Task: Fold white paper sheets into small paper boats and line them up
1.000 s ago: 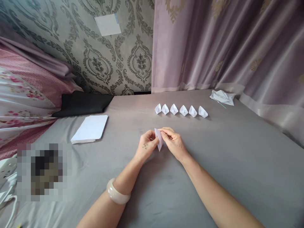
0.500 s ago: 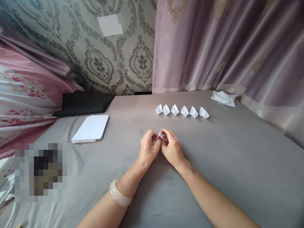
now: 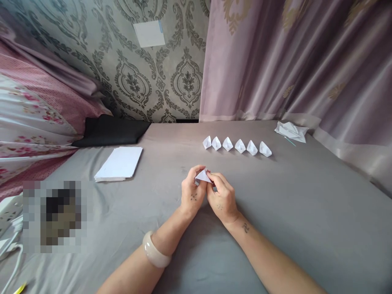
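Both hands meet just above the grey sheet (image 3: 306,212) and pinch a small folded white paper piece (image 3: 203,176). My left hand (image 3: 192,192) grips its left side with curled fingers; a pale bangle circles that wrist. My right hand (image 3: 221,195) grips the right side, fingers closed on the paper. Beyond the hands, a row of several small folded white paper boats (image 3: 237,145) stands on the sheet.
A stack of white paper sheets (image 3: 120,163) lies to the left. A black cloth (image 3: 112,130) sits by the patterned wall. Crumpled white paper and a thin green stick (image 3: 290,131) lie at the far right by the pink curtain. Floral bedding is at left.
The paper piece went from upright between the fingers to folded down flatter and smaller. Both hands have closed in over it and turned knuckles up.
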A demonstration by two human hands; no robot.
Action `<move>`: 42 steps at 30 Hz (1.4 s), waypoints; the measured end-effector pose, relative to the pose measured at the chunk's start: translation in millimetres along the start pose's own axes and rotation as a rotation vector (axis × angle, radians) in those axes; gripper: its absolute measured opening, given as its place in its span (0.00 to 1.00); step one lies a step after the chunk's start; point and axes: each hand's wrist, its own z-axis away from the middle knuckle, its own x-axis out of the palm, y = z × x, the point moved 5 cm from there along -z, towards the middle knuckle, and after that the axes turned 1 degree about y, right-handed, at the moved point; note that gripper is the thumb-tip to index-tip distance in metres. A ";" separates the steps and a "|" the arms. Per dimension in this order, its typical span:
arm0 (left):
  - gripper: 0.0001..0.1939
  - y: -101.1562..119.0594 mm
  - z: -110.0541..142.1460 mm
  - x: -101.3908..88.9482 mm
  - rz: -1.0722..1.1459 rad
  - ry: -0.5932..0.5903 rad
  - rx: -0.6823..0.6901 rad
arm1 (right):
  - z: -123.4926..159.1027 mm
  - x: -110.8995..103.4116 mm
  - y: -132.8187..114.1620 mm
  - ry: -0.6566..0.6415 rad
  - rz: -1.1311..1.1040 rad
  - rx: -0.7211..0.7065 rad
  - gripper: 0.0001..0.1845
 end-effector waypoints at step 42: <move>0.10 5.5 -10.7 2.7 0.422 -0.108 -0.220 | -5.5 -2.7 -2.2 -0.083 0.298 -0.096 0.20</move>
